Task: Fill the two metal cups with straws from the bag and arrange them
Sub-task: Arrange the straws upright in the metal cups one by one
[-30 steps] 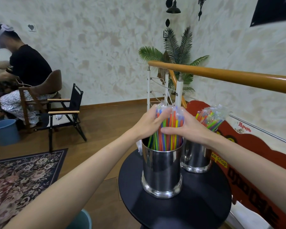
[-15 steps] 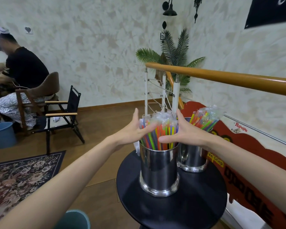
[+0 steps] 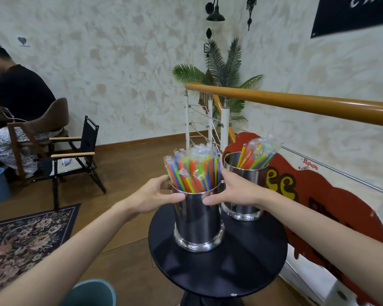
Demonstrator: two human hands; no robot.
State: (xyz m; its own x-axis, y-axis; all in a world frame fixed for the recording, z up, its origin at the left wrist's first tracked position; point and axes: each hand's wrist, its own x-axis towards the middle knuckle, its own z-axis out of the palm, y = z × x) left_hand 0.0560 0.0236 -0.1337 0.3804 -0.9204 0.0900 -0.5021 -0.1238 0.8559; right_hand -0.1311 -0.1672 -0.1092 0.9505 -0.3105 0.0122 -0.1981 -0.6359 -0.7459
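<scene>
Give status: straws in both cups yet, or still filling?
Done: both cups hold wrapped straws, the near metal cup packed, the far metal cup with a looser, leaning bunch. In hand: left hand and right hand grip the near cup's rim on the round black table. Left: final placement; no bag in view.

Bare black tabletop [image 3: 219, 272] lies open nearside; the second cup [image 3: 244, 191] crowds the near cup [image 3: 197, 219] rightward.

We see our own two bare forearms, without sleeves, watch or rings, ending in the left hand [image 3: 154, 196] and the right hand [image 3: 236, 192], fingernails short and unpainted.
</scene>
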